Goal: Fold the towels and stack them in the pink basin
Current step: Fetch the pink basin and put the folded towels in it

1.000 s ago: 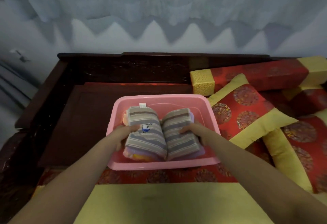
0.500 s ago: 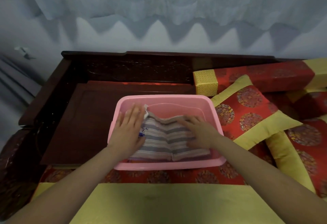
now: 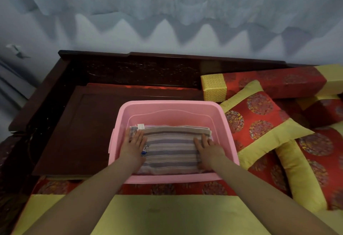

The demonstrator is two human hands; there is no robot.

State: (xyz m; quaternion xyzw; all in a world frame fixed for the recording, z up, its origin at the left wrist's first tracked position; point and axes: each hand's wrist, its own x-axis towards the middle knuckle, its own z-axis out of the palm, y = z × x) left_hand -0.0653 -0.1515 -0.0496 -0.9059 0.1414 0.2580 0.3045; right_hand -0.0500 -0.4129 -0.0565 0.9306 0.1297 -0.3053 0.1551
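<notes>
- Towel (image 3: 170, 149), folded and striped in grey-purple and beige, lies flat inside the pink basin (image 3: 170, 104), filling most of its floor; its long folded edge faces the basin's far wall.
- A small white label (image 3: 141, 126) sticks up at the towel's far left corner, close to the basin's left wall.
- The left hand (image 3: 134, 144) rests palm-down on the towel's left end inside the basin, fingers straight and together, gripping nothing.
- The right hand (image 3: 207, 148) presses flat on the towel's right end, fingers likewise extended and not curled round the cloth.
- A dark wooden board (image 3: 74, 132) lies just left of the basin.
- Red and yellow cushions (image 3: 259, 121) are heaped to the basin's right, the nearest touching its rim.
- A yellow cloth (image 3: 157, 214) spreads in front of the basin, under both forearms.
</notes>
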